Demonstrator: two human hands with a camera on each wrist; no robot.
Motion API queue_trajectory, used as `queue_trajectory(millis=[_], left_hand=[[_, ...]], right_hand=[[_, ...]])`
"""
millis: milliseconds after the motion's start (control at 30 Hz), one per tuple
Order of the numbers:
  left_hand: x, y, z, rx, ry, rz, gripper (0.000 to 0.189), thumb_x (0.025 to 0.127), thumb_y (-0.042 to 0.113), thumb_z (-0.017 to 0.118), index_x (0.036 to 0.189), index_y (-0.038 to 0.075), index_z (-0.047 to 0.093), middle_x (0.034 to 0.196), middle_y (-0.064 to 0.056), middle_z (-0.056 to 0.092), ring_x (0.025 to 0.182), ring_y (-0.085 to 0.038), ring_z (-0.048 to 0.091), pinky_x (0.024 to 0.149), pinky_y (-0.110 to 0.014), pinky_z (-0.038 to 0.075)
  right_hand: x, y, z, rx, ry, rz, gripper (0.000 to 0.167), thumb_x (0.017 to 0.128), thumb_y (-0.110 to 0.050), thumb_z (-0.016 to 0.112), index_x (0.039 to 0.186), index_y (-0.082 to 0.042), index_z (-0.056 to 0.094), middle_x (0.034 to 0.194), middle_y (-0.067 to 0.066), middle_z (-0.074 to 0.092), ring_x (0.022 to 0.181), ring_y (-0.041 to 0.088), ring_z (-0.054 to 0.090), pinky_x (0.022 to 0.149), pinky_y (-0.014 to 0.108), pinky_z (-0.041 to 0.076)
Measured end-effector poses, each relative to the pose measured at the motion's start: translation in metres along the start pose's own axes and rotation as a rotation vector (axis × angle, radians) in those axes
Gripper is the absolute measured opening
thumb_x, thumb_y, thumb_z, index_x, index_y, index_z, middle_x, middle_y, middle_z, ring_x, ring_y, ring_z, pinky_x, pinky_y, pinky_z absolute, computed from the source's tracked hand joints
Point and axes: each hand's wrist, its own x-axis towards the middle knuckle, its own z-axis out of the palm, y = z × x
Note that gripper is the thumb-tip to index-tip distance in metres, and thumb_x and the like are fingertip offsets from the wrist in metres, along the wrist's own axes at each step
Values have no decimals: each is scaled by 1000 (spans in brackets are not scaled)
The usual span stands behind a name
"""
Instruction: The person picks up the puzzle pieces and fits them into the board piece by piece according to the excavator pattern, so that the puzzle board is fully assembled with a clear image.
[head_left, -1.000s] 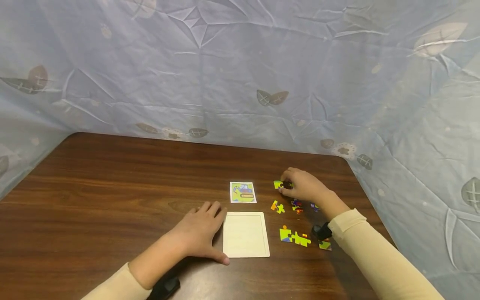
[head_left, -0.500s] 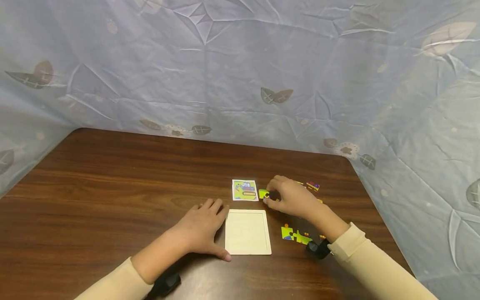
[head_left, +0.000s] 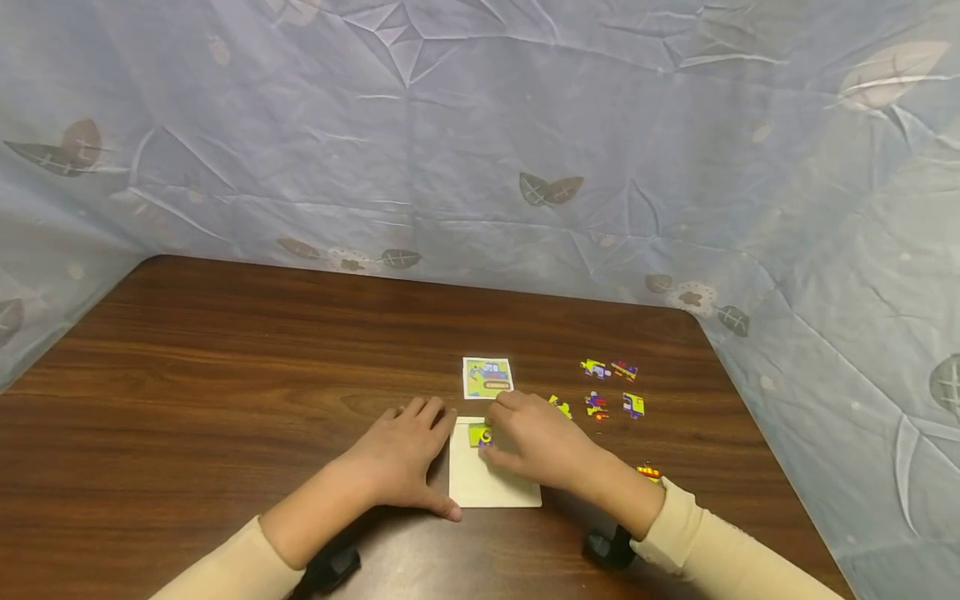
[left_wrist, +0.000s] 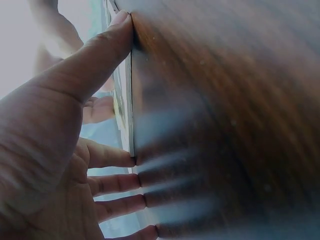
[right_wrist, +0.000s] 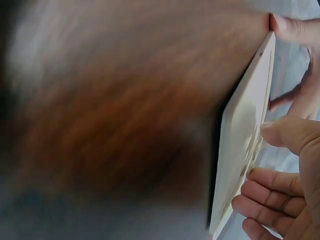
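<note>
My right hand pinches a green and purple jigsaw piece over the upper left part of a cream square puzzle tray. In the right wrist view, the thumb and fingers of that right hand are close over the tray. Flat on the table, my left hand lies with fingers spread at the tray's left side. Its thumb is at the lower left corner and its index finger near the upper left one, as the left wrist view of the left hand also shows.
A small printed picture card lies just behind the tray. To the right are several loose jigsaw pieces, among them a yellow and purple one and a purple one. My right forearm covers part of that area. A patterned cloth hangs behind the brown table.
My right hand has brought the jigsaw piece from the back right, past the picture card, left and nearer to me, over the tray. The left hand has stayed at the tray's edge.
</note>
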Motion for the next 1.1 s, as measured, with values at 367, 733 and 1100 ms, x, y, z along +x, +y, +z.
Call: queue_trajectory(millis=[367,733,1100], left_hand=[[1,0,1,-3,-4,0,124,68,78,82,157,2,43,158,-19,46,149,-40,44,115,-68,43],[1,0,0,-44,-7,21,123,69,73,85,156,-2,43,159,-20,45,151,-39,42,119,-68,40],[2,1,0,-59,-22,12,124,69,72,86,158,-2,41,163,-19,42,153,-38,41,122,-66,38]], right_hand=[[2,-18,5,-108,13,-21,36,97,-43,72,107,-9,74,103,0,71,98,17,68,91,38,59],[3,-20,7,-134,49,-22,31,96,-45,74,96,-14,73,94,-3,67,91,15,66,84,37,59],[0,-21,5,-193,25,-88,23,98,-35,74,103,-14,80,94,-2,70,90,15,68,84,33,62]])
